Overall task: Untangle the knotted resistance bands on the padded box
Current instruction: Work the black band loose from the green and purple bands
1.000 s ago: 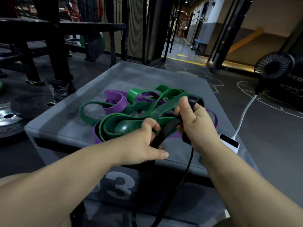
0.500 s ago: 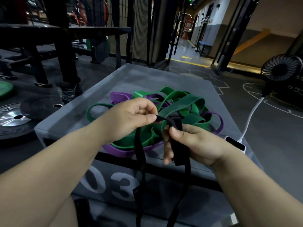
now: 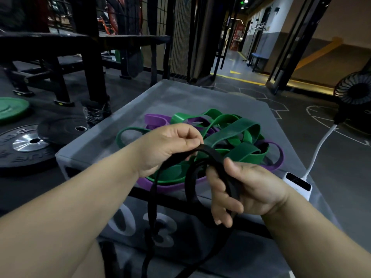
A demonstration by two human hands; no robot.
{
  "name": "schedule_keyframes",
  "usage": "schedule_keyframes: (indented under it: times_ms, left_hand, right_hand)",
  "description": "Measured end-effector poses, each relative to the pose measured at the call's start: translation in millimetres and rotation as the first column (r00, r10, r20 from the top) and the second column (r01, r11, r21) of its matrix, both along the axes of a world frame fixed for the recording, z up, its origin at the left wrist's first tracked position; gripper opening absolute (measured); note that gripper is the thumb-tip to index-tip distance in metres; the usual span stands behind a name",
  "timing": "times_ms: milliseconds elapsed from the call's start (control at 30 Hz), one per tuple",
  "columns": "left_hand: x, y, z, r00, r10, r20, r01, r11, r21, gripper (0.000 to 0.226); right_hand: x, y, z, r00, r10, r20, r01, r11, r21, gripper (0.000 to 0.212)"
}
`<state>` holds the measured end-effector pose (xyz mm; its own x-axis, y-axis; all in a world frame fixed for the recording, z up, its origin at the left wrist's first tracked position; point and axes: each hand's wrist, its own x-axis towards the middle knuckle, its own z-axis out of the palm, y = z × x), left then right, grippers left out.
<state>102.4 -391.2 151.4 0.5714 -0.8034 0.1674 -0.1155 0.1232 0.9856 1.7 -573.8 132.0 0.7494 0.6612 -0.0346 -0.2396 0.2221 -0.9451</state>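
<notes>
Black band [image 3: 151,207] btm end off-frame

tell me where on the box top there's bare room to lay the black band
Bare: the far strip of the padded box beyond the green and purple bands, and the left strip beside them. Crowded: the near right edge, by the power bank.

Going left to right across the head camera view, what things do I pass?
Green round weight plate → black bumper plate with silver hub → left hand pinching the black rubber band → right hand gripping it too → white power bank → black round fan.
</notes>
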Motion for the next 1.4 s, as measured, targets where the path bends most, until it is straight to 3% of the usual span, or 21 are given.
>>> schedule_keyframes:
  times_ms: [200,333,400,467,600,667,767,833,867,967,1100,1167,1300,1400]
  left_hand:
    - [-16,-19,-12,0.999,0.002,0.032,-0.004,0.999,0.053,0.013]
    - [-20,-22,-20,0.990,-0.066,-0.127,0.066,0.998,-0.008,0.042]
    - [-25,-23,-24,0.992,-0.072,-0.106,0.074,0.997,0.015,0.049]
    - [-29,-26,-25,0.999,0.036,0.000,-0.035,0.998,0.060,0.047]
    - [-34,-33,-23,0.993,0.078,-0.087,-0.086,0.992,-0.094,0.025]
    - [-33,-35,-23,0.996,0.071,-0.051,-0.077,0.987,-0.140,0.025]
    - [-28,-34,-30,0.998,-0.040,-0.043,0.034,0.991,-0.128,0.052]
    - [-27,-32,-37,0.994,-0.109,-0.029,0.108,0.994,-0.033,0.082]
    - [-26,-32,-39,0.991,-0.135,0.008,0.135,0.990,0.038,0.086]
    - [-24,-34,-48,0.979,-0.179,0.097,0.149,0.955,0.257,0.070]
    - [-25,-35,-54,0.985,-0.163,0.055,0.135,0.930,0.343,0.040]
    - [-26,-37,-59,0.988,-0.101,0.114,0.046,0.911,0.411,0.027]
    - [-29,-41,-63,0.997,0.042,0.063,-0.060,0.947,0.317,0.002]
    - [-27,-42,-62,0.990,0.098,-0.098,-0.073,0.971,0.226,0.013]
  right_hand:
    - [-1,5,13,0.999,0.046,-0.027,-0.037,0.962,0.272,0.034]
    - [0,0,21,0.999,0.017,-0.037,-0.005,0.949,0.314,0.035]
    - [0,-2,24,0.999,0.013,-0.046,0.003,0.944,0.329,0.037]
    - [0,-3,26,0.998,0.004,-0.059,0.016,0.942,0.336,0.039]
    - [2,-5,25,0.994,-0.055,-0.095,0.084,0.938,0.335,0.047]
    - [2,-6,25,0.992,-0.071,-0.103,0.104,0.926,0.363,0.048]
    - [0,-7,30,0.991,-0.088,-0.104,0.124,0.899,0.420,0.040]
    - [-2,-8,36,0.988,-0.115,-0.100,0.148,0.879,0.454,0.030]
    - [-3,-9,40,0.986,-0.136,-0.092,0.163,0.869,0.467,0.026]
    - [-8,-14,49,0.970,-0.235,-0.059,0.233,0.836,0.497,0.022]
    - [-14,-27,59,0.933,-0.361,-0.019,0.309,0.770,0.558,0.022]
    - [-16,-37,62,0.929,-0.370,-0.013,0.303,0.740,0.601,0.023]
    - [-14,-53,62,0.931,-0.366,-0.013,0.287,0.708,0.646,0.026]
    - [-14,-62,60,0.927,-0.373,-0.031,0.299,0.687,0.662,0.029]
